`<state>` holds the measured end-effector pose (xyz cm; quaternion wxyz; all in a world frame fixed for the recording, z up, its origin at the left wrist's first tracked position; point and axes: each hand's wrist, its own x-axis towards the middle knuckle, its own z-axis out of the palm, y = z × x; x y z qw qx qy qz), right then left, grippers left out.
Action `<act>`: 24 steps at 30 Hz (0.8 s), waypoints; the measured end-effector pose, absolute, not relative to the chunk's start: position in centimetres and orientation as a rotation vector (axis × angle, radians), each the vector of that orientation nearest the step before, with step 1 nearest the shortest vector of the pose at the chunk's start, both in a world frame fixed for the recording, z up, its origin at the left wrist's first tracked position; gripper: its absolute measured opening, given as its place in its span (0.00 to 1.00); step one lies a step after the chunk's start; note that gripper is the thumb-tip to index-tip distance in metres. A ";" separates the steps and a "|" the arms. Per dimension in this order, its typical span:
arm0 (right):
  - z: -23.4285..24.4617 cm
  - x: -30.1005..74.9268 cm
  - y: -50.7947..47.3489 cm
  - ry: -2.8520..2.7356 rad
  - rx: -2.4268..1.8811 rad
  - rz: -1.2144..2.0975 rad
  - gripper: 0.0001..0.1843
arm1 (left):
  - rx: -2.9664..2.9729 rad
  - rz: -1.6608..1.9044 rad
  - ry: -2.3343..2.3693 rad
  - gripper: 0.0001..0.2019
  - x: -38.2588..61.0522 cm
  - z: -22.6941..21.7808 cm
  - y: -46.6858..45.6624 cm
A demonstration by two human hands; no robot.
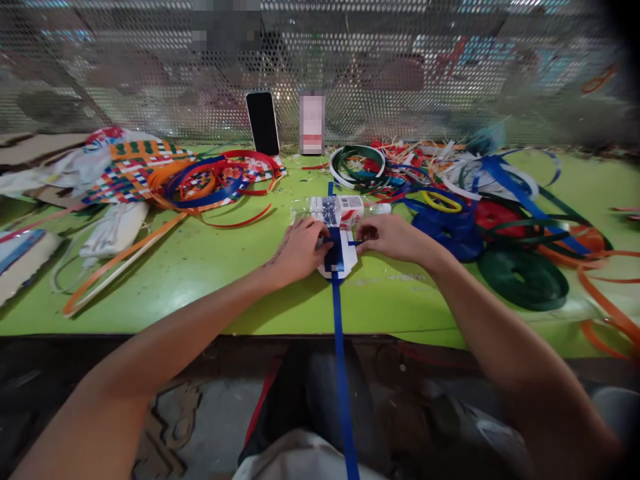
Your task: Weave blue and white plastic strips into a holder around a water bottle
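A small blue-and-white woven piece (339, 255) lies on the green table (210, 267) in front of me. My left hand (299, 250) is closed on its left side, fingers pressed onto the weave. My right hand (391, 238) pinches a short blue strip end at the piece's right edge. A long blue strap (342, 373) runs from the weave toward me, over the table's front edge and down past my lap. A plastic water bottle (336, 209) lies on its side just behind the weave.
Coils of blue, green, red, yellow and orange strap (500, 227) pile up at the right. Red, blue and orange loops (210, 180) and a woven mat (130, 170) lie at left. A phone (263, 123) leans on the mesh wall behind.
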<state>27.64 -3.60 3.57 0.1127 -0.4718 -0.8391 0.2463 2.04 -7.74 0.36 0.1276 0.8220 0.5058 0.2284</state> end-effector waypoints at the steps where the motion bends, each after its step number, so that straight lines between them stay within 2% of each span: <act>1: 3.7 27.6 -3.8 -2.455 -1.359 0.695 0.10 | 2.377 0.673 1.474 0.05 1.9 0.5 -7.7; 7: 4.4 27.8 -4.3 -2.400 -1.217 0.680 0.09 | 2.342 0.724 1.478 0.03 1.7 1.0 -7.6; 16: 2.7 23.3 -5.2 -2.178 -1.275 1.054 0.22 | 2.273 0.730 1.448 0.03 2.0 1.5 -7.9; 21: 2.3 22.9 -5.1 -2.057 -1.318 1.233 0.17 | 2.263 0.743 1.436 0.03 1.9 1.3 -7.9; 24: 2.4 22.8 -5.1 -2.039 -1.330 1.270 0.17 | 2.239 0.706 1.470 0.08 1.9 1.4 -8.0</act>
